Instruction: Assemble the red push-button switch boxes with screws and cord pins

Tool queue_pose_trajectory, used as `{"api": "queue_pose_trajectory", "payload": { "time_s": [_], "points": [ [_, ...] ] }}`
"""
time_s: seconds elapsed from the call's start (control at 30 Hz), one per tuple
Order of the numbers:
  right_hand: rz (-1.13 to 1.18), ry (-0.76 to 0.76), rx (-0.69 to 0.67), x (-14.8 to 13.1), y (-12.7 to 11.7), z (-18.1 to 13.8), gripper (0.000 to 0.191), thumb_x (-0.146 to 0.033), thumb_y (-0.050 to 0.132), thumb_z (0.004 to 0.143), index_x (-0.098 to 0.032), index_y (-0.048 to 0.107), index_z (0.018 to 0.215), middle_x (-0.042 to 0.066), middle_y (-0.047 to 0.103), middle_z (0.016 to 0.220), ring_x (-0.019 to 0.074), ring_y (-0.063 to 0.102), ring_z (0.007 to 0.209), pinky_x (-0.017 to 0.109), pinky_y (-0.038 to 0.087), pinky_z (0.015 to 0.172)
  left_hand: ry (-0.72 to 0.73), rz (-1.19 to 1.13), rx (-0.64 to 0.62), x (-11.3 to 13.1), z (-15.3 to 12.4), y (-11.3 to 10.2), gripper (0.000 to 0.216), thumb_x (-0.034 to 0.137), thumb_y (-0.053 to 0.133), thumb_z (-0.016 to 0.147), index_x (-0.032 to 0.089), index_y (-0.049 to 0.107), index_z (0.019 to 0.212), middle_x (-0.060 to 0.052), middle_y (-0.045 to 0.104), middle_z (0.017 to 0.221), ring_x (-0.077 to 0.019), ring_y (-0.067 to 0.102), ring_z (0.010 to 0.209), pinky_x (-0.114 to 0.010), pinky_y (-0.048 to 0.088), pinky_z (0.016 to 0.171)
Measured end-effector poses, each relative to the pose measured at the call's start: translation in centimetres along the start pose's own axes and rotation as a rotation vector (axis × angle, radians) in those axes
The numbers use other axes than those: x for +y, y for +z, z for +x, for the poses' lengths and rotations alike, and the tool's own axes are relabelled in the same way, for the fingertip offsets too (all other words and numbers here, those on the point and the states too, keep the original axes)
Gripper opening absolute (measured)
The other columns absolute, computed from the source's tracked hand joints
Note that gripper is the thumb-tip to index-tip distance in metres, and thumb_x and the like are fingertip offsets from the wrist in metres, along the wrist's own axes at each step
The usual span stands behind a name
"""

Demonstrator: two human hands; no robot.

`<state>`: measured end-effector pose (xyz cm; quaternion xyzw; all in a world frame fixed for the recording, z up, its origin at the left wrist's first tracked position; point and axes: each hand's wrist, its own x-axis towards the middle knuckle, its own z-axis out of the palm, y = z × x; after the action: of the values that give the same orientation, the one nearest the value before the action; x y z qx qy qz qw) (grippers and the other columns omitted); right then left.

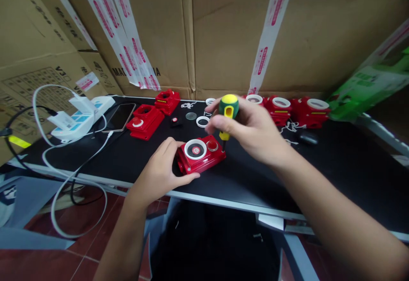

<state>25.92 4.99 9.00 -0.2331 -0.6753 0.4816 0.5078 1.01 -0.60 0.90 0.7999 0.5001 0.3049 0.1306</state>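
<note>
A red plastic housing [204, 164] with a white ring, a dark round centre and a red button lies on the black tabletop near its front edge. My left hand [162, 166] grips its left end, thumb along the front side and fingers behind. In my right hand [252, 123] is a screwdriver [229, 106] with a yellow and green handle, held upright between thumb and fingers. Its tip meets the right corner of the housing, at what looks like a screw. Just behind lie a loose white ring [202, 121], a clear disc [191, 116] and a small black part [175, 121].
Two more red housings [145, 121] sit at the back left, beside a phone [120, 117] and a white power strip [79, 117] with looping cables. Several red units [309, 113] with white rings line the back right, near a black object [308, 137]. Cardboard boxes [223, 30] stand behind.
</note>
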Motion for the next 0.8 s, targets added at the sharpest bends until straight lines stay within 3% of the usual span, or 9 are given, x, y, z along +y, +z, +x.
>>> {"api": "queue_pose_trajectory", "payload": {
  "time_s": [0.07, 0.2, 0.3, 0.37, 0.43, 0.47, 0.57, 0.63, 0.8],
  "points": [
    [0.065, 0.052, -0.043, -0.1, -0.1, 1.2, 0.038, -0.052, 0.091, 0.089, -0.022, 0.072, 0.1, -0.003, 0.065, 0.078, 0.0128, 0.063, 0.067, 0.029, 0.057, 0.064, 0.009, -0.005, -0.006, 0.0, 0.0, 0.0, 0.059, 0.043, 0.091, 0.086, 0.023, 0.057, 0.13, -0.007, 0.06, 0.118, -0.0293, 0.065, 0.11, -0.048, 0.058, 0.1],
    [0.096, -0.039, 0.118, -2.4, -2.0, 5.1, 0.044, -0.052, 0.084, 0.095, -0.026, 0.052, 0.081, -0.007, 0.043, 0.066, 0.0112, 0.041, 0.055, 0.027, 0.046, 0.053, -0.019, -0.047, -0.033, -0.1, 0.0, -0.2, 0.058, 0.039, 0.09, 0.087, 0.024, 0.057, 0.133, -0.007, 0.059, 0.121, -0.0289, 0.065, 0.112, -0.047, 0.059, 0.101],
    [-0.344, -0.128, 0.17, -3.3, -4.4, 8.7, 0.025, -0.035, 0.074, 0.1, -0.025, 0.056, 0.086, -0.008, 0.039, 0.063, 0.0108, 0.034, 0.052, 0.027, 0.037, 0.051, -0.04, -0.099, -0.087, -0.1, -0.1, -0.3, 0.057, 0.033, 0.084, 0.091, 0.027, 0.056, 0.14, -0.008, 0.059, 0.131, -0.0288, 0.064, 0.121, -0.046, 0.057, 0.106],
    [-0.573, -0.045, 0.106, -1.9, -5.5, 10.7, 0.025, -0.024, 0.085, 0.088, -0.02, 0.063, 0.077, -0.005, 0.048, 0.062, 0.0111, 0.041, 0.057, 0.028, 0.033, 0.054, -0.036, -0.112, -0.086, -0.1, -0.2, -0.4, 0.06, 0.028, 0.078, 0.095, 0.029, 0.051, 0.149, -0.009, 0.059, 0.143, -0.0295, 0.061, 0.133, -0.047, 0.054, 0.115],
    [-1.185, 0.077, -0.072, 0.9, -6.1, 12.3, 0.038, -0.04, 0.084, 0.092, -0.02, 0.061, 0.069, -0.001, 0.053, 0.062, 0.0141, 0.047, 0.062, 0.031, 0.035, 0.059, -0.045, -0.115, -0.06, -0.2, -0.3, -0.4, 0.07, 0.027, 0.074, 0.097, 0.032, 0.043, 0.16, -0.01, 0.054, 0.157, -0.0302, 0.055, 0.147, -0.049, 0.048, 0.125],
    [-1.365, 0.159, -0.208, 2.5, -6.2, 12.9, 0.039, -0.047, 0.079, 0.096, -0.019, 0.064, 0.072, 0.002, 0.059, 0.065, 0.0167, 0.053, 0.065, 0.033, 0.038, 0.062, -0.057, -0.116, -0.052, -0.2, -0.4, -0.4, 0.076, 0.029, 0.074, 0.098, 0.033, 0.037, 0.165, -0.01, 0.05, 0.164, -0.0305, 0.05, 0.153, -0.05, 0.044, 0.129],
    [-1.423, 0.243, -0.334, 6.9, -6.2, 14.0, 0.036, -0.05, 0.077, 0.097, -0.016, 0.076, 0.086, 0.011, 0.076, 0.081, 0.0237, 0.068, 0.079, 0.034, 0.045, 0.068, -0.104, -0.134, -0.07, -0.2, -0.5, -0.3, 0.086, 0.041, 0.074, 0.102, 0.037, 0.025, 0.173, -0.008, 0.043, 0.175, -0.0306, 0.042, 0.162, -0.052, 0.039, 0.135],
    [-1.442, 0.254, -0.374, 8.8, -6.2, 14.3, 0.027, -0.04, 0.076, 0.1, -0.014, 0.08, 0.103, 0.016, 0.082, 0.1, 0.0262, 0.073, 0.093, 0.034, 0.05, 0.076, -0.128, -0.141, -0.076, -0.2, -0.5, -0.3, 0.08, 0.045, 0.07, 0.105, 0.039, 0.026, 0.172, -0.008, 0.045, 0.174, -0.0301, 0.045, 0.161, -0.053, 0.042, 0.133],
    [-1.474, 0.289, -0.518, 10.3, -5.9, 14.3, 0.029, -0.039, 0.075, 0.104, -0.015, 0.076, 0.122, 0.011, 0.078, 0.122, 0.0248, 0.075, 0.109, 0.045, 0.062, 0.098, -0.135, -0.131, -0.057, -0.3, -0.4, -0.3, 0.07, 0.045, 0.071, 0.105, 0.038, 0.037, 0.166, -0.007, 0.052, 0.168, -0.0293, 0.054, 0.155, -0.048, 0.051, 0.127]
  ]
}}
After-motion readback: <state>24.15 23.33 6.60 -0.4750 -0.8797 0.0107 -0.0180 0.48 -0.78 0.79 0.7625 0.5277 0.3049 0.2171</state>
